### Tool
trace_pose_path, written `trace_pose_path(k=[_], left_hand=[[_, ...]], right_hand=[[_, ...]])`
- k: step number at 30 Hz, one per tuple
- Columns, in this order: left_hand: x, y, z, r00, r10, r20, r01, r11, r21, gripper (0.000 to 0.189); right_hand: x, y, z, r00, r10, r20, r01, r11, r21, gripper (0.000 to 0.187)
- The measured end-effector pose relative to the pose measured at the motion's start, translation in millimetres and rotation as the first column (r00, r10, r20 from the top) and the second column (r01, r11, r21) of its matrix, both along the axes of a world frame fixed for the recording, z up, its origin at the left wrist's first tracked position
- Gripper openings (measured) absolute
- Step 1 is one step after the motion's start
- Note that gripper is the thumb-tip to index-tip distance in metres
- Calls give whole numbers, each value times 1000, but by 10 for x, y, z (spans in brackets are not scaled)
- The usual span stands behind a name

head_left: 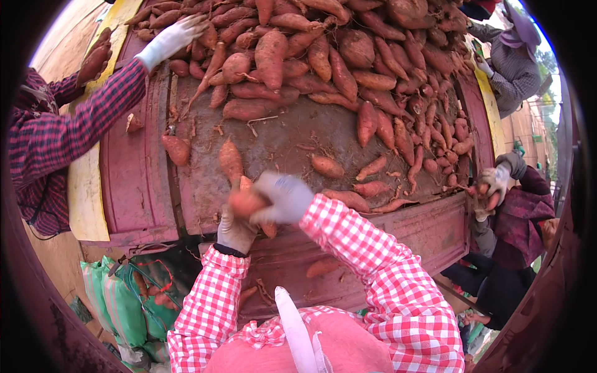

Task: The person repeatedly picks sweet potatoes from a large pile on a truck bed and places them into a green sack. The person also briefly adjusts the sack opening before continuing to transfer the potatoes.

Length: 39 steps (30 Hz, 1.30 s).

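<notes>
My gloved left hand (237,232) is wrapped around the lower side of a sweet potato (246,201) at the near edge of the truck bed. From the right, my gloved right hand (283,198) grips the same sweet potato, blurred by motion. Slimmer orange sweet potato pieces show just behind and below it; whether my left hand holds these too is hard to tell. Just beyond my hands lies a tapered sweet potato (231,161). A big heap of sweet potatoes (289,60) covers the far part of the bed (275,135).
At left, a co-worker's gloved hand (175,39) reaches into the heap. Another co-worker's gloved hands (492,186) hold sweet potatoes at right. A third person (513,70) stands far right. Green woven sacks (123,303) stand below left. A lowered side panel (419,233) lies before me.
</notes>
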State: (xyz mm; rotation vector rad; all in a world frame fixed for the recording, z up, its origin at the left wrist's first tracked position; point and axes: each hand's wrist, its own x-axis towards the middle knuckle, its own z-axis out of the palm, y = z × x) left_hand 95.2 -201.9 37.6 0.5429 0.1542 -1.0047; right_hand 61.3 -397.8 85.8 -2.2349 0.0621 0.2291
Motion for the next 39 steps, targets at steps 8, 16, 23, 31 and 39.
trace_pose_path(k=[8,16,23,31,39], left_hand=[[-164,260,63,971,-74,-226,30,981,-191,86],[-222,673,-135,969,104,-223,-97,994,41,79],[-394,937,-296,967,97,-235,-93,995,25,81],[-398,1048,-415,979,13,-201,-37,992,-117,87],[-421,1038,-391,973,21,-232,-52,990,-129,84]], right_hand=[[608,-1600,-296,561,-642,522,826,400,-396,58],[546,-1782,-406,734,-445,512,679,458,-574,43],[660,-1396,-466,721,-302,623,587,744,-319,54],[1814,-1903,-222,600,-633,489,799,491,-347,83],[1252,-1700,-434,820,-560,120,558,736,-383,48]])
